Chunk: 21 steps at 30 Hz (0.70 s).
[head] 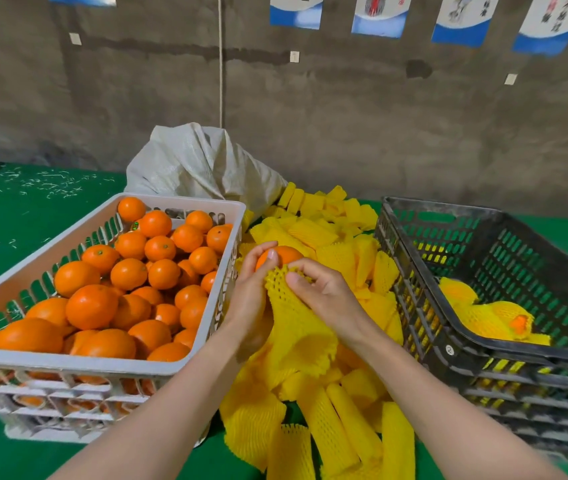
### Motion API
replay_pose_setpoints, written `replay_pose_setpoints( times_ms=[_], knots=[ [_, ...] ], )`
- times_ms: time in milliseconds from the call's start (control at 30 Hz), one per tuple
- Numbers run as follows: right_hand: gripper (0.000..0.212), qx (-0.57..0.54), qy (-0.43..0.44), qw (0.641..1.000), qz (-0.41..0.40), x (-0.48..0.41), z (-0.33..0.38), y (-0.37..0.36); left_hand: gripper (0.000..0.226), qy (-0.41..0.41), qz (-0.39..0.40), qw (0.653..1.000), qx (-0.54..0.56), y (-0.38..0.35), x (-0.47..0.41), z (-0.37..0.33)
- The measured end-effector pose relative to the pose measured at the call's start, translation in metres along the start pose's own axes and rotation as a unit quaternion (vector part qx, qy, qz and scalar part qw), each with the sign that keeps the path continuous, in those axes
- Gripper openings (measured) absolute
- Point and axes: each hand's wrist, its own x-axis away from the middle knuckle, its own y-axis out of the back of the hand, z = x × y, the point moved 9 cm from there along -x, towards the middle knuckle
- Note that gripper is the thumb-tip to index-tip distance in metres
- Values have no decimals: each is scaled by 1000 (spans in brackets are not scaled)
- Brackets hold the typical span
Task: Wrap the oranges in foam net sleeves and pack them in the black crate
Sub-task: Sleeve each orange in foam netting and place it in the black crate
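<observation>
Over the sleeve pile between the crates, the left hand (254, 285) grips an orange (284, 255) while the right hand (324, 292) pinches a sleeve (296, 323) mouth open against it — apparently to slip it on — black crate (483, 362) waiting alongside.
</observation>
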Motion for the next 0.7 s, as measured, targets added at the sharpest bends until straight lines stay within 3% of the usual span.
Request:
replay_pose_setpoints(
  times_ms=[100,200,333,567,633,700],
  knots=[
    [9,126,51,987,-82,3,7,18,29,37,25,997,66,-6,3,11],
    [10,131,38,976,-167,6,3,39,35,57,48,992,99,-11,9,19],
    [16,169,2,958,-230,15,-3,53,63,71,88,992,59,-18,14,23],
    [23,240,57,927,-282,30,14,33,75,89,41,983,156,-27,13,34],
    [19,254,83,922,-278,32,17,25,76,93,31,989,108,-28,10,35],
    [21,274,112,917,-269,34,23,19,62,88,53,991,81,-29,5,37]
  ],
)
